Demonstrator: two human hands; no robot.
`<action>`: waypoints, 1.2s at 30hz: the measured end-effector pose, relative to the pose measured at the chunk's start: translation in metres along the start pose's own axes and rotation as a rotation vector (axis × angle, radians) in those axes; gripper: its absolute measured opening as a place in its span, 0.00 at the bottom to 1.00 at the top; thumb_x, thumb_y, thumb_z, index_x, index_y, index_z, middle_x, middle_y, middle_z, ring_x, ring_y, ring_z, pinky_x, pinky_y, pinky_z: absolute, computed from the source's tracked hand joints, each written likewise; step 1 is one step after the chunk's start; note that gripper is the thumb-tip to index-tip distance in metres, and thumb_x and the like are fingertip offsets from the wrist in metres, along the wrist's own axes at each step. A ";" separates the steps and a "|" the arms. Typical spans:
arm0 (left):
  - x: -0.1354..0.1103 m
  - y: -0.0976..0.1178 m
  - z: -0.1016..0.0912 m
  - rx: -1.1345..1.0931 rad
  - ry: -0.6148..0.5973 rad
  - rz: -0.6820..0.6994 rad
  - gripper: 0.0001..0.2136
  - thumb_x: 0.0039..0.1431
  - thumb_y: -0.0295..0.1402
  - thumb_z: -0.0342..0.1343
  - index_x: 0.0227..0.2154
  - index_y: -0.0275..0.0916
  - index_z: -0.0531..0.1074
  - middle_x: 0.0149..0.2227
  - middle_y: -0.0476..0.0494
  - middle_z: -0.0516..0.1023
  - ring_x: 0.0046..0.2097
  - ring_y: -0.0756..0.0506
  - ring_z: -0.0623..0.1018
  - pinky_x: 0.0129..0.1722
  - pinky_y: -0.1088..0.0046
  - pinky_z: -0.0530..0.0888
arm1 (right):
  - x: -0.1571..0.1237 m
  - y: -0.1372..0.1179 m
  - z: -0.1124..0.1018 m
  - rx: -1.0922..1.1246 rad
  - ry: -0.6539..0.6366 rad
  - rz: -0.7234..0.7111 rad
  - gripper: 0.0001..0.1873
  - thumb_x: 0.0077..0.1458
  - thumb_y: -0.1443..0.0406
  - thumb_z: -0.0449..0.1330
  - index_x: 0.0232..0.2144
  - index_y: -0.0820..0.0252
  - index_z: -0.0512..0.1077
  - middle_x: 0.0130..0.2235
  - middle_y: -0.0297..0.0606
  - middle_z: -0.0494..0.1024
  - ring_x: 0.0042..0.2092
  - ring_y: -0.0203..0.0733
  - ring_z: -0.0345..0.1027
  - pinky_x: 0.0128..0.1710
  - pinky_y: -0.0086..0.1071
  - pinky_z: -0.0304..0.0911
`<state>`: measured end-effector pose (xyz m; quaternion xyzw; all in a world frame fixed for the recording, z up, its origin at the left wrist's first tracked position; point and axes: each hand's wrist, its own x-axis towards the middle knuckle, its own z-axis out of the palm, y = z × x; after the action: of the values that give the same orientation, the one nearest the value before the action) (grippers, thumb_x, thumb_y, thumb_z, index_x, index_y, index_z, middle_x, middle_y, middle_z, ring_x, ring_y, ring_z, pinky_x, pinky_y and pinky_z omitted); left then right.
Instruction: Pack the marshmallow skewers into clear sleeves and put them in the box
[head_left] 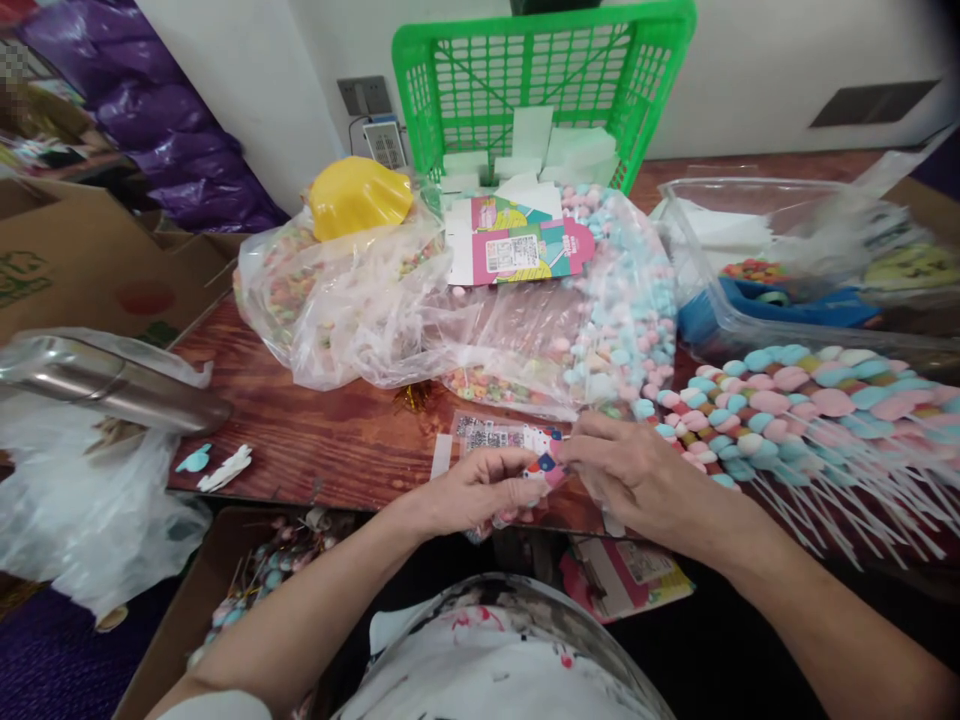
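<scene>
Both hands (pixel 487 488) (pixel 634 472) pinch a patterned packet (pixel 545 466) near the table edge (pixel 330 496), bare wood (pixel 315 440) leftward.

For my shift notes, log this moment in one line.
left hand: holding printed packet; right hand: at its edge; right: marshmallow skewers; back: green plastic basket

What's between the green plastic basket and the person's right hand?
In the head view, pink and teal printed cardboard and a clear plastic bag of pastel pieces.
</scene>
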<state>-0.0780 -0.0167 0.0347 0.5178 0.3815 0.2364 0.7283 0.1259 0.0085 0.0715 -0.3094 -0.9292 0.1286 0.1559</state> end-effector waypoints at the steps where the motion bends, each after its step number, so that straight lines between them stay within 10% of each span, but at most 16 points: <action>1: -0.001 -0.001 0.002 0.003 0.035 0.002 0.19 0.54 0.49 0.57 0.32 0.34 0.72 0.23 0.53 0.66 0.22 0.56 0.62 0.21 0.81 0.60 | 0.000 -0.001 0.001 0.042 0.018 0.005 0.13 0.56 0.76 0.48 0.30 0.60 0.69 0.30 0.34 0.68 0.29 0.33 0.59 0.30 0.28 0.51; 6: 0.004 -0.015 0.014 -0.077 0.255 0.152 0.19 0.51 0.48 0.60 0.22 0.32 0.72 0.21 0.51 0.67 0.24 0.55 0.65 0.24 0.80 0.64 | 0.005 -0.012 0.018 0.210 0.173 0.113 0.10 0.55 0.76 0.49 0.31 0.60 0.67 0.30 0.35 0.69 0.32 0.36 0.62 0.32 0.30 0.55; 11: 0.000 -0.017 0.015 -0.241 0.503 0.145 0.21 0.55 0.47 0.57 0.45 0.37 0.74 0.24 0.48 0.75 0.22 0.54 0.69 0.18 0.81 0.58 | 0.005 -0.016 0.045 0.752 0.582 0.476 0.20 0.54 0.64 0.59 0.51 0.55 0.64 0.35 0.34 0.72 0.33 0.36 0.67 0.30 0.29 0.63; 15: -0.004 -0.017 0.021 -0.205 0.581 0.287 0.24 0.57 0.43 0.58 0.56 0.43 0.67 0.36 0.46 0.77 0.39 0.49 0.75 0.38 0.76 0.70 | 0.006 -0.028 0.071 0.794 0.607 0.429 0.02 0.55 0.65 0.60 0.30 0.58 0.71 0.33 0.36 0.72 0.34 0.37 0.66 0.33 0.31 0.63; 22: -0.012 -0.026 0.012 -0.345 0.366 0.198 0.15 0.56 0.45 0.58 0.27 0.35 0.73 0.29 0.47 0.71 0.32 0.52 0.69 0.36 0.78 0.67 | 0.019 -0.034 0.080 0.593 0.737 0.153 0.08 0.54 0.74 0.58 0.32 0.57 0.74 0.33 0.36 0.71 0.35 0.37 0.66 0.34 0.32 0.63; 31: -0.026 -0.014 -0.013 -0.243 0.048 0.004 0.15 0.53 0.43 0.59 0.26 0.34 0.70 0.25 0.49 0.71 0.27 0.55 0.69 0.30 0.80 0.66 | 0.016 -0.044 0.094 0.871 0.672 0.384 0.09 0.57 0.67 0.58 0.24 0.57 0.70 0.28 0.34 0.69 0.32 0.38 0.67 0.28 0.31 0.64; 36: -0.030 -0.023 -0.014 -0.302 0.126 -0.071 0.14 0.47 0.42 0.58 0.24 0.36 0.67 0.23 0.50 0.71 0.23 0.54 0.70 0.24 0.79 0.65 | 0.008 -0.033 0.073 0.145 0.632 -0.028 0.16 0.55 0.73 0.57 0.45 0.53 0.73 0.49 0.43 0.73 0.50 0.49 0.66 0.47 0.44 0.61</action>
<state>-0.1085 -0.0390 0.0205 0.3726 0.4048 0.2970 0.7805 0.0755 -0.0228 0.0168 -0.3091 -0.8275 0.0897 0.4601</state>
